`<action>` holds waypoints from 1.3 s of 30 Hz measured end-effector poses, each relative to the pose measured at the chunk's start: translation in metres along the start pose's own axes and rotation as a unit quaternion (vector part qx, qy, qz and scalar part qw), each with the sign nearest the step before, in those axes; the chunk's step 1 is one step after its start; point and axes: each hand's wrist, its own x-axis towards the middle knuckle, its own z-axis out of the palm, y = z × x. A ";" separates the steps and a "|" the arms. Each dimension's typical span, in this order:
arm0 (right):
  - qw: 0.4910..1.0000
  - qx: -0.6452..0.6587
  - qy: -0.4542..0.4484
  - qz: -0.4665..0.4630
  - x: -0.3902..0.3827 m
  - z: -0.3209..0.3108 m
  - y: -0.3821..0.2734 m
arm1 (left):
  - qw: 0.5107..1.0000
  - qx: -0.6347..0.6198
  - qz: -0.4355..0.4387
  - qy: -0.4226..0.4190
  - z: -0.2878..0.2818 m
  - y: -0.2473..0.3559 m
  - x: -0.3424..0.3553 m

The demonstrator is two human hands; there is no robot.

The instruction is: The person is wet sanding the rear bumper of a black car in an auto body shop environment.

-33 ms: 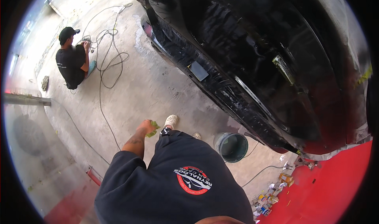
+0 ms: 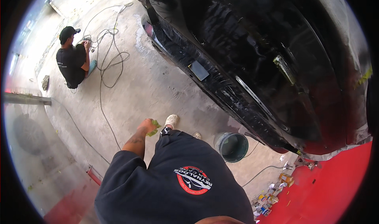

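My left hand point(image 2: 146, 125) hangs over the concrete floor with its fingers closed on a crumpled yellow-green material point(image 2: 153, 131), perhaps tape or cloth. Beyond it is my left foot in a pale perforated clog point(image 2: 171, 120). A large black car point(image 2: 252, 78) fills the upper right, with dull scuffed patches along its lower edge and bits of yellow-green tape on it. A dark bucket point(image 2: 231, 147) stands by its lower edge, right of my legs. My right hand is not in view.
A co-worker point(image 2: 71, 64) in dark clothes sits low at upper left, hands at a tangle of cables point(image 2: 113, 62) across the floor point(image 2: 130, 94). A horizontal metal bar point(image 2: 27, 99) is at left. Cans and boxes point(image 2: 270, 198) lie at lower right beside a red surface point(image 2: 323, 184).
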 end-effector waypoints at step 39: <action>0.996 0.045 0.007 0.081 -0.028 0.051 -0.097 | 0.995 0.026 0.090 0.037 -0.015 0.049 0.005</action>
